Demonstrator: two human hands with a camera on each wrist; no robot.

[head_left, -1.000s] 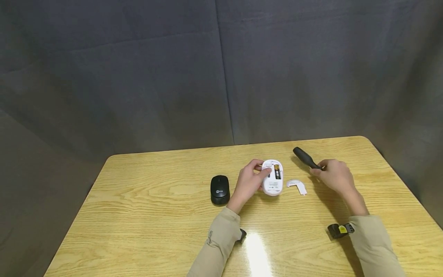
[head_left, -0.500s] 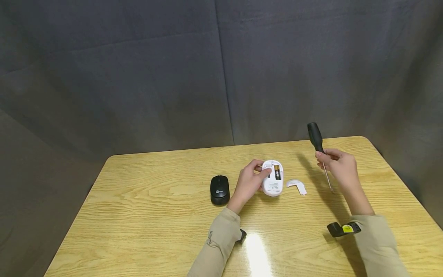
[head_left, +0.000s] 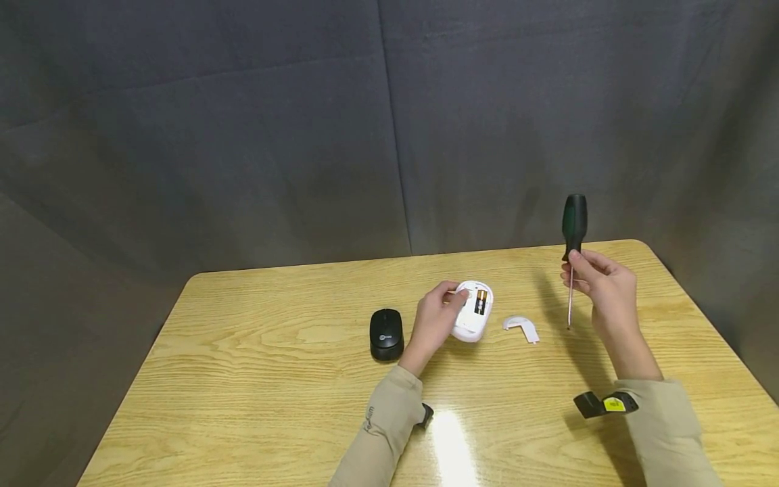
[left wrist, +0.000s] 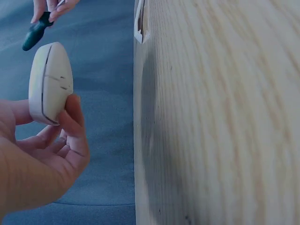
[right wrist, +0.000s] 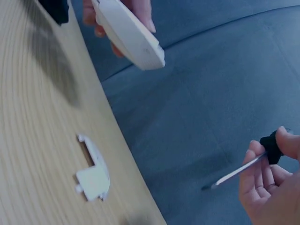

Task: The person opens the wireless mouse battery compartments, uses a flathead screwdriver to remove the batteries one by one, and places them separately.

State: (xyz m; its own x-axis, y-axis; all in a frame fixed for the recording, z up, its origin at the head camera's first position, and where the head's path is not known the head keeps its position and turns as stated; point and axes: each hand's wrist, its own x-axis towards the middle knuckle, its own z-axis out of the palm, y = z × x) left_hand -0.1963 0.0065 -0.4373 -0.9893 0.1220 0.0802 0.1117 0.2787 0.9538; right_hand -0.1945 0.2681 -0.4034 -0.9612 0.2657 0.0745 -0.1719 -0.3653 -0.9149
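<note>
My left hand (head_left: 435, 318) grips a white computer mouse (head_left: 468, 325), its underside turned up toward the head camera. A battery (head_left: 481, 302) shows in the mouse's uncovered compartment. The left wrist view has the mouse (left wrist: 51, 82) edge-on, held above the table between thumb and fingers. My right hand (head_left: 608, 291) pinches a screwdriver (head_left: 575, 220) where its black handle meets the shaft. The handle points up and the thin metal shaft (right wrist: 239, 170) points down. Between the hands, the white battery cover (head_left: 523, 327) lies on the table.
A black computer mouse (head_left: 386, 334) sits on the wooden table (head_left: 262, 379), left of my left hand. A dark grey curtain (head_left: 274, 135) hangs behind the table's far edge.
My right hand has raised the screwdriver from lying slanted near the table to upright, shaft down. My left hand has tilted the white mouse and shifted it slightly left.
</note>
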